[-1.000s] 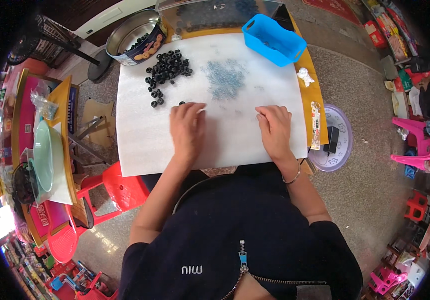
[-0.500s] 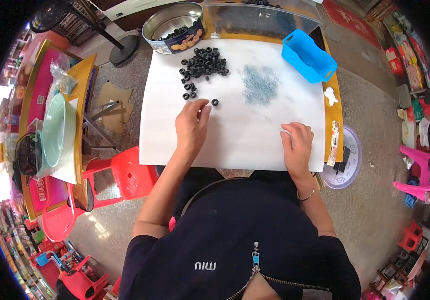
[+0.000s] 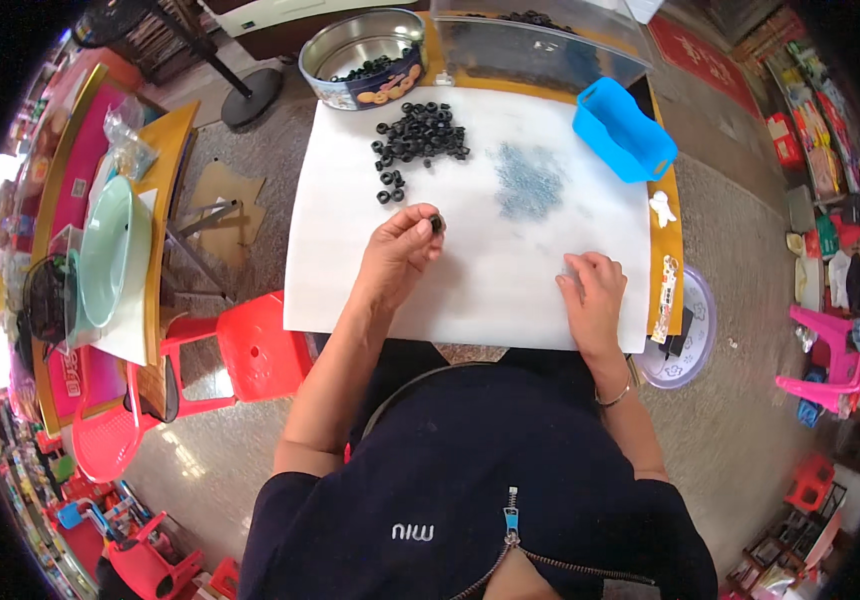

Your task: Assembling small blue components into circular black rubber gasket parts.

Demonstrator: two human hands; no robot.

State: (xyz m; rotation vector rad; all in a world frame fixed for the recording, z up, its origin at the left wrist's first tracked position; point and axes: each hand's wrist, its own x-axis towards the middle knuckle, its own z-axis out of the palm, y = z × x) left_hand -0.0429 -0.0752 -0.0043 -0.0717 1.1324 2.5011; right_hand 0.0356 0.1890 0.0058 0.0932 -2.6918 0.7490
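A small black ring-shaped piece (image 3: 436,224) sits pinched between the thumb and fingertips of my left hand (image 3: 398,250), just above the white sheet (image 3: 470,310). Beyond that hand lies a loose heap of similar black rings (image 3: 420,132), with a few strays (image 3: 386,196) on its near side. My right hand (image 3: 595,298) rests near the sheet's right front, its fingers loosely bent and the thumb apart from them. Nothing can be made out in it. A spread of tiny bluish bits (image 3: 530,182) lies on the sheet ahead of both hands.
At the back left stands a round metal tin (image 3: 365,92) with black pieces inside. A blue plastic basket (image 3: 622,135) sits at the right rear, near a clear bin (image 3: 540,58). Red stools (image 3: 262,345) and a side table with a green basin (image 3: 110,250) are leftward.
My left hand has picked up the single black ring that lay on the sheet and turned toward the right. The right hand stays nearly in place; its thumb and finger look farther apart.
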